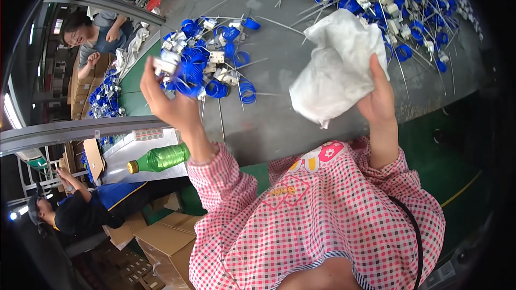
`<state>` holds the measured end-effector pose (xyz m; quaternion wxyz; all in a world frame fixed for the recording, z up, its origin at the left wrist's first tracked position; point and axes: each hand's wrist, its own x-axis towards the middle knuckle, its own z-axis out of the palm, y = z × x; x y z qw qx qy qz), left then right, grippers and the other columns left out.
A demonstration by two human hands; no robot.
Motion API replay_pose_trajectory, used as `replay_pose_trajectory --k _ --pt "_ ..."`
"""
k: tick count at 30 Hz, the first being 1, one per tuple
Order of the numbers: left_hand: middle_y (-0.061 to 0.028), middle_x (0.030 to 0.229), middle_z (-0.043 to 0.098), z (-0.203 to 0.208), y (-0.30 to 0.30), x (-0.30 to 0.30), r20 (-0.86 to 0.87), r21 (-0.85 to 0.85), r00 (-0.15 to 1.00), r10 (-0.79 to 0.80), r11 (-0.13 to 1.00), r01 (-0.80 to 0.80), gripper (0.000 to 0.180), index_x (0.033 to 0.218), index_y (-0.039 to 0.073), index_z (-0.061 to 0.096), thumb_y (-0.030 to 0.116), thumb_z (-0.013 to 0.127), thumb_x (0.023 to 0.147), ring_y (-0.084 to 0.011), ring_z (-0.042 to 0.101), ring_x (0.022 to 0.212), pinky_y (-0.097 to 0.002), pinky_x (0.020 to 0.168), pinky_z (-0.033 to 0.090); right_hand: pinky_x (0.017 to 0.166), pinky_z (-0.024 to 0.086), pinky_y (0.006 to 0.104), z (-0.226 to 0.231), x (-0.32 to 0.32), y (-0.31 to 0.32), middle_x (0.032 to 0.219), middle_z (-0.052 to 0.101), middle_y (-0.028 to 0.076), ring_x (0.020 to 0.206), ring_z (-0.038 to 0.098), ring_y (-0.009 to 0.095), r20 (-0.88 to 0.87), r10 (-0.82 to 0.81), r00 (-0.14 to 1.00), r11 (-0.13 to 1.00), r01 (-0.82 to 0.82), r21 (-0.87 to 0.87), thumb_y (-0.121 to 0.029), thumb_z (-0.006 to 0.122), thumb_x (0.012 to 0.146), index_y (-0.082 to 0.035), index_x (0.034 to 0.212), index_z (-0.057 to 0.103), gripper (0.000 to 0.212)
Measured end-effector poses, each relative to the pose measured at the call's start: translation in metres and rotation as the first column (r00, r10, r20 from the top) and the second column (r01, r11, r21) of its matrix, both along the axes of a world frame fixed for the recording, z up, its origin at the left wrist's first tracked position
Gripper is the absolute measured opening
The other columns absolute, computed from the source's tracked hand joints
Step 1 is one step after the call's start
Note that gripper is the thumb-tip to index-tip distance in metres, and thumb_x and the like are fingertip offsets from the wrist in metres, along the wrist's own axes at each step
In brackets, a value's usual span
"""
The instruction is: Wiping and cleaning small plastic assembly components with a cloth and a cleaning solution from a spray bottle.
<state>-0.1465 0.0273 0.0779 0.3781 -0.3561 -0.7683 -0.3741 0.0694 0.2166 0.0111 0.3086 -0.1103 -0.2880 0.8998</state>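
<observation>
My left hand (180, 111) is raised at the near side of a smaller pile of coiled blue-wire parts (196, 62). Its fingers are closed on one such part, whose white block (165, 65) shows at the fingertips, slightly blurred. The parts in the pile have white blocks, blue coils and thin metal rods. To the right, my right hand (378, 94) grips a crumpled white cloth (336, 70) by its right side, thumb in front and the other fingers partly hidden behind it. The cloth is over the grey table (263, 129).
A larger heap of similar blue-coiled parts (398, 11) covers the far right of the table. A green bottle (161, 158) with a yellow cap lies at lower left, past a metal rail (80, 133). Two people work on the left, near cardboard boxes (166, 241).
</observation>
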Motion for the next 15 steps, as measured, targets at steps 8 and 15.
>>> replay_pose_trajectory --k 8,15 --pt "-0.0098 0.103 0.055 -0.039 0.025 -0.133 0.301 -0.84 0.706 0.641 0.528 -0.122 0.032 0.105 0.015 0.056 0.014 0.042 0.077 -0.0302 0.049 0.098 -0.0416 0.083 0.039 0.099 0.025 0.0442 0.006 0.005 0.04 0.132 0.028 0.015 0.12 0.031 0.031 -0.406 0.026 0.914 0.991 -0.076 -0.107 -0.035 0.028 0.09 -0.001 0.13 0.02 0.053" --pt "-0.0135 0.106 0.052 -0.036 0.024 -0.082 -0.01 -0.72 0.961 0.275 0.665 -0.198 0.038 0.113 0.009 0.048 0.007 0.05 0.075 -0.031 0.047 0.099 -0.0415 0.081 0.04 0.099 0.024 0.0446 0.009 0.008 0.058 0.131 0.03 0.015 0.121 0.03 0.03 -0.224 -0.158 0.962 0.985 0.137 -0.107 -0.034 0.028 0.09 -0.001 0.13 0.02 0.052"
